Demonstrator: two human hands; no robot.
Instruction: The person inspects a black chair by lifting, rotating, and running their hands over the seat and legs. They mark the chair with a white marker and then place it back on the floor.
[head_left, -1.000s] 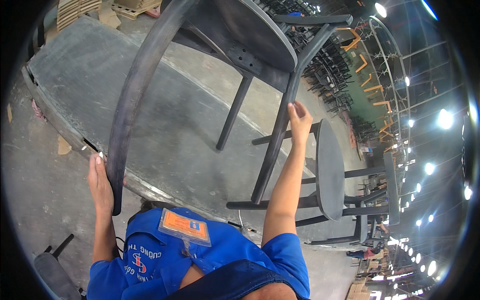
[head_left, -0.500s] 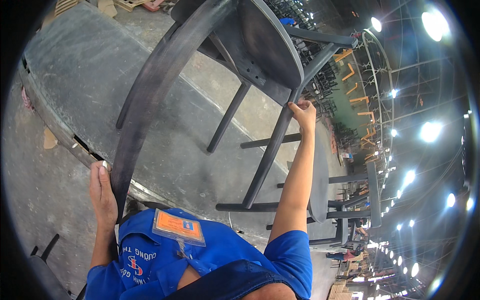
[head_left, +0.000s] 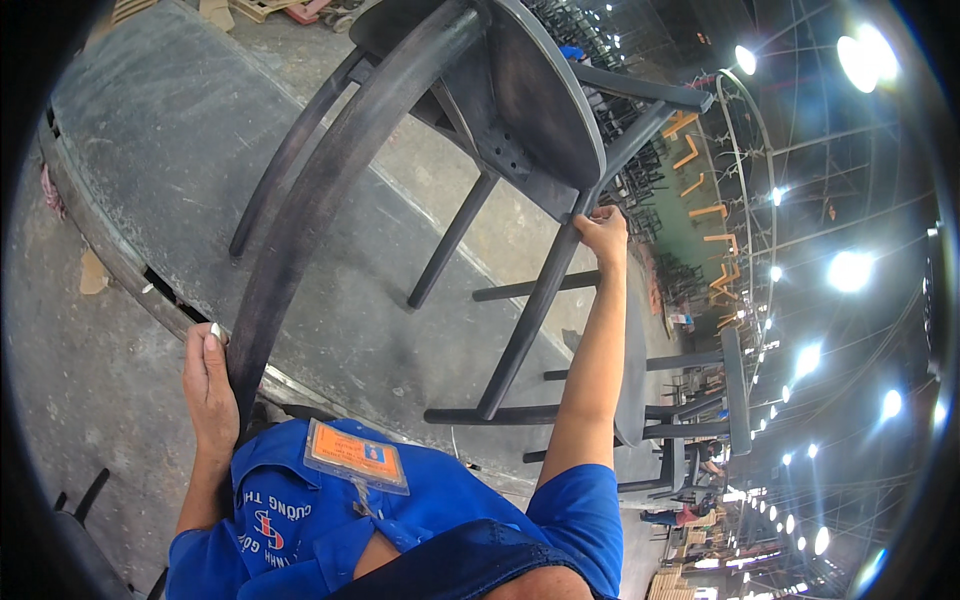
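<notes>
Overhead, hands [head_left: 210, 385] gripping dark chair [head_left: 520, 110]

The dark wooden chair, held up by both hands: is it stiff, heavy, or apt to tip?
The chair is probably stiff: its legs and curved back keep shape. It looks bulky, so likely weighty. With the left hand and right hand far apart, it may swing if one grip loosens.

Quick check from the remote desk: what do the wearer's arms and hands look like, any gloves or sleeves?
Both hands are bare, no gloves: left hand, right hand. The forearms are uncovered too. A bright blue short-sleeved work shirt ends above the elbows, with red and white lettering on the chest. An orange rectangular badge in a clear holder hangs at the front. No watch or rings show.
</notes>
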